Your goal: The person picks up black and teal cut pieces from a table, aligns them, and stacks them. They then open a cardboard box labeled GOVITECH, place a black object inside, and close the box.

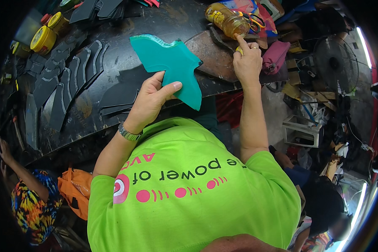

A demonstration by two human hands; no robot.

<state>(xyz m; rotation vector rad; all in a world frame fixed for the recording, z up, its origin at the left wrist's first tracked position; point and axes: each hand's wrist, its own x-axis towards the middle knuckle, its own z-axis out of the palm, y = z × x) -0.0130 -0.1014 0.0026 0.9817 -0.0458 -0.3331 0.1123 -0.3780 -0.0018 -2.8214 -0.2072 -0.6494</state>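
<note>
Teal cut-out sheet (pixel 172 67), flat with curved lobes, is held above a dark, scuffed counter (pixel 155 25) in a cluttered workshop, where rows of dark cut pieces (pixel 67 80) lie left of the sheet and a standing fan (pixel 336 63) is far to its right. Yellow round tubs (pixel 44 38) sit at the counter's far left corner, and a clear jar of amber liquid (pixel 227 19) lies up and right of the sheet beside a pink pouch (pixel 275 56). The left hand (pixel 149 101) pinches the sheet's lower edge with thumb on top, while the right hand (pixel 248 61), right of the sheet, has its index finger extended to the jar with the other fingers curled.
</note>
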